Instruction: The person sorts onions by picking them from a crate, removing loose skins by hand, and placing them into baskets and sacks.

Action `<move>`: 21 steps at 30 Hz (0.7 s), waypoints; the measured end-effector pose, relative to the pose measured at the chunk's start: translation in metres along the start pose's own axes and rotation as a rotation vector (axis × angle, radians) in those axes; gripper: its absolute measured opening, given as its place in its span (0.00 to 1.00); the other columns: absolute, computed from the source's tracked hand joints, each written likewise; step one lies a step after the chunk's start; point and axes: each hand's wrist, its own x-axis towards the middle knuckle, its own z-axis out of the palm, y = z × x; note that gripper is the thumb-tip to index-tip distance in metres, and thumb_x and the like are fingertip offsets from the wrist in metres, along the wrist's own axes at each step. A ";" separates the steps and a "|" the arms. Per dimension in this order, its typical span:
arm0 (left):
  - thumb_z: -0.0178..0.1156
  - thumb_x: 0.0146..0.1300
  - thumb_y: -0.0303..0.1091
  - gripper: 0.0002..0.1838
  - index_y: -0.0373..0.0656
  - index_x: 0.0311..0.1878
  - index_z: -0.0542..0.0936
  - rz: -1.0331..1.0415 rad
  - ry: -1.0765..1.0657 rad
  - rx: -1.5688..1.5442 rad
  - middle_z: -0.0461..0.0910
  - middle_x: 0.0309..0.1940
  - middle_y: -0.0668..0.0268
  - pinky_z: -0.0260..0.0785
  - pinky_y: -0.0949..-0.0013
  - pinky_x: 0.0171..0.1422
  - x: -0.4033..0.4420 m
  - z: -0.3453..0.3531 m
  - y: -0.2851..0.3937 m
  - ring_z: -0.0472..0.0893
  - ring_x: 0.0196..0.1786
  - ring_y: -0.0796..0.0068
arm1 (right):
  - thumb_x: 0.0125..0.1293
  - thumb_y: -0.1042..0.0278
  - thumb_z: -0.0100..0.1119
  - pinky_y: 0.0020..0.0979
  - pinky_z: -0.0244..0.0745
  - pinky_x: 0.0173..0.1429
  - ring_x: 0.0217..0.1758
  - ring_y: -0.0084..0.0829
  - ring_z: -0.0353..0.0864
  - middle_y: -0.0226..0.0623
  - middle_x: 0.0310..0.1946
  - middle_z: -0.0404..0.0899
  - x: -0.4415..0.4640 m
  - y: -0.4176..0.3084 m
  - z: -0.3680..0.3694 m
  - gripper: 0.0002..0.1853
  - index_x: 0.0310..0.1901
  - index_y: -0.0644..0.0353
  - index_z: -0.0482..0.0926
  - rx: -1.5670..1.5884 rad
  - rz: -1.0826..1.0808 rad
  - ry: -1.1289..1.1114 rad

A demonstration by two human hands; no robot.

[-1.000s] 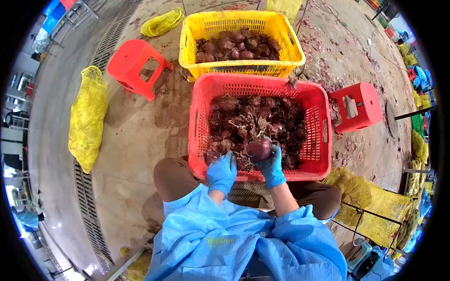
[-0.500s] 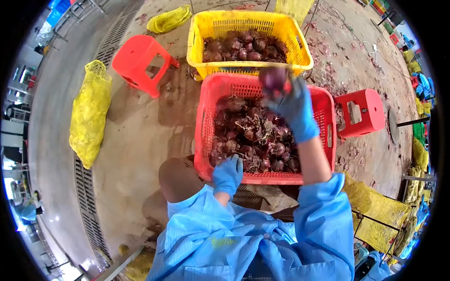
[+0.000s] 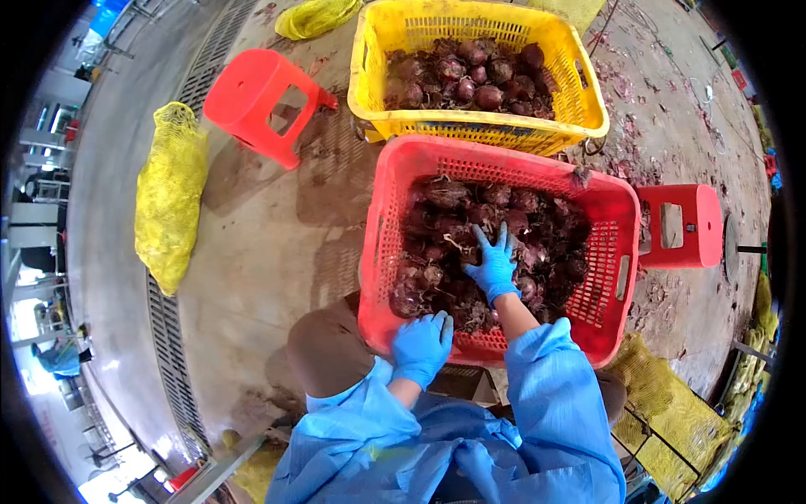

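A red plastic crate (image 3: 625,239) full of purple-red onions (image 3: 445,195) stands before me, dry skins and roots among them. My right hand (image 3: 494,262), in a blue glove, reaches into it with fingers spread over the onions and nothing held. At the crate's near left edge, my left hand (image 3: 422,346), also gloved in blue, has its fingers together over the rim; its fingertips are partly hidden. Beyond stands a yellow crate (image 3: 478,124), touching or very close to the red one, with more onions (image 3: 487,97) inside.
Red stools stand to the left (image 3: 252,92) and right (image 3: 688,227) of the crates. A filled yellow mesh bag (image 3: 172,202) lies on the floor at left, beside a drain grate (image 3: 168,353). Another yellow mesh bag (image 3: 317,17) lies farther back. Yellow netting (image 3: 672,412) hangs at lower right.
My right hand held an onion near the yellow crate; now it is back down in the red crate, without that onion, fingers spread. My left hand stays at the rim. The view has shifted.
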 end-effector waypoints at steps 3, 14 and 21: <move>0.47 0.63 0.46 0.17 0.47 0.41 0.80 0.002 -0.006 -0.014 0.80 0.32 0.63 0.68 0.58 0.40 0.000 0.002 -0.001 0.78 0.34 0.60 | 0.41 0.67 0.68 0.48 0.63 0.62 0.67 0.53 0.54 0.42 0.66 0.56 0.005 0.014 0.023 0.35 0.56 0.40 0.70 -0.081 -0.020 -0.033; 0.48 0.63 0.46 0.16 0.46 0.41 0.80 0.040 0.017 0.002 0.80 0.31 0.64 0.68 0.60 0.39 0.000 0.003 -0.003 0.78 0.33 0.61 | 0.49 0.65 0.59 0.46 0.74 0.47 0.45 0.47 0.77 0.47 0.40 0.75 -0.036 0.222 -0.019 0.18 0.45 0.52 0.78 -0.405 -0.020 -0.380; 0.47 0.63 0.46 0.16 0.47 0.40 0.81 0.060 0.049 0.035 0.80 0.28 0.65 0.67 0.61 0.37 0.000 0.003 -0.002 0.78 0.31 0.65 | 0.51 0.64 0.59 0.42 0.75 0.42 0.40 0.45 0.77 0.44 0.37 0.77 0.039 0.140 -0.068 0.11 0.38 0.52 0.79 -0.145 -0.189 0.139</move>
